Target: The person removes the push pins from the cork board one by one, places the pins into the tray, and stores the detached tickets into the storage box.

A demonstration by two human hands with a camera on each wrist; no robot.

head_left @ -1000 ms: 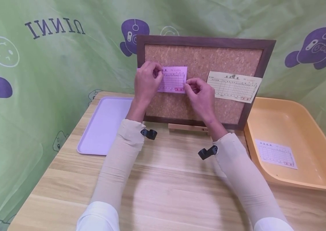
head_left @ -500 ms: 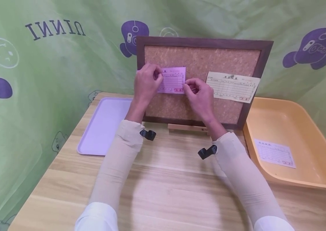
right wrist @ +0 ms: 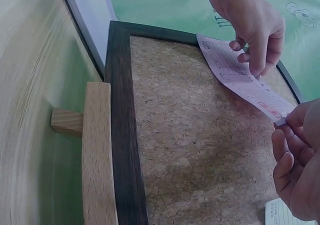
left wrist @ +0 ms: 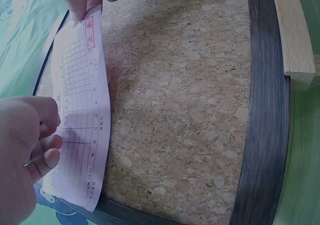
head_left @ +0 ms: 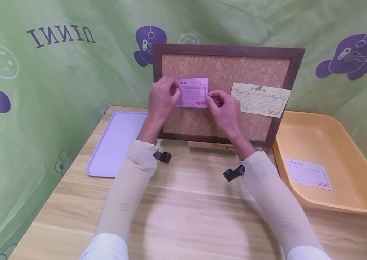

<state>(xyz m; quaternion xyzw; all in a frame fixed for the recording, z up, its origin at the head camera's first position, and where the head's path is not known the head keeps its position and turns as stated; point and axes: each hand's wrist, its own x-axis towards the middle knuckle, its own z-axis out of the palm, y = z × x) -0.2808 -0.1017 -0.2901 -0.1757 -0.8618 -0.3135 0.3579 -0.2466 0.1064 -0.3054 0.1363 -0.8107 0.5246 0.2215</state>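
Note:
A pink printed receipt slip point(head_left: 193, 92) lies against the upper left of a framed corkboard point(head_left: 186, 122). My right hand point(head_left: 226, 110) pinches its lower right corner between thumb and index finger, as the right wrist view shows at the slip's corner point(right wrist: 280, 119). My left hand point(head_left: 163, 99) is over the slip's left half, thumb and index finger together and the others curled. At its fingertips a small pin-like thing meets the paper, mostly hidden by the fingers. In the left wrist view the slip point(left wrist: 80, 100) bows slightly off the cork.
A pale yellow slip point(head_left: 261, 100) hangs on the board's right side under a pushpin point(head_left: 259, 87). On the right stands an orange tray point(head_left: 349, 173) holding a white slip point(head_left: 308, 174). A lilac tray point(head_left: 113, 144) lies left. A wooden stand point(head_left: 209, 145) supports the board.
The head view has shifted slightly, so the board sits a little lower. My left hand has moved slightly down and left; the right keeps its pinch on the slip's corner.

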